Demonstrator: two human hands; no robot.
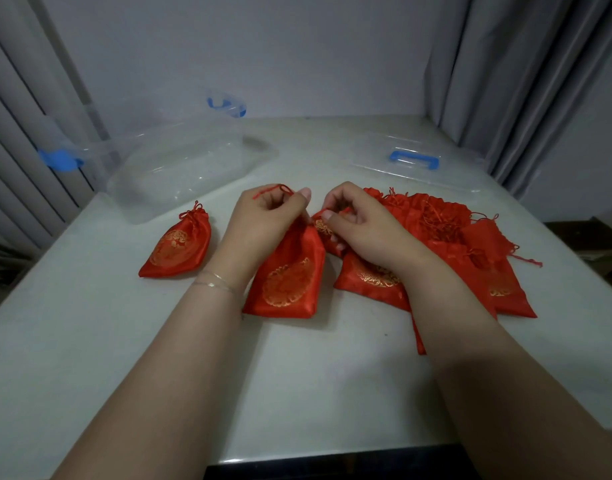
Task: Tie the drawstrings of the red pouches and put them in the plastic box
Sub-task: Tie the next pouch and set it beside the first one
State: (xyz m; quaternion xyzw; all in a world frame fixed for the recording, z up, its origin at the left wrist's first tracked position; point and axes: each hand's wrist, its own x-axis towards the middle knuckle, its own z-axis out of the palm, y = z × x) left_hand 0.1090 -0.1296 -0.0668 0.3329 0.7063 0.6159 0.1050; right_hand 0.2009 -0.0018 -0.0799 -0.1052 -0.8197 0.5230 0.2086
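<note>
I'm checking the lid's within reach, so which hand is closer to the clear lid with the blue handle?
Right. The right hand is below and left of the lid, pinching a drawstring; the left hand is further left, across the pouch.

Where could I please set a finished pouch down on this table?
Bare patches: the near table between the forearms, and left of the tied red satin pouch. Crowded: the heap of red pouches right, beside the right hand.

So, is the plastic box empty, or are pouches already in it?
Empty: the plastic box shows only clear walls and floor, no red inside.
</note>
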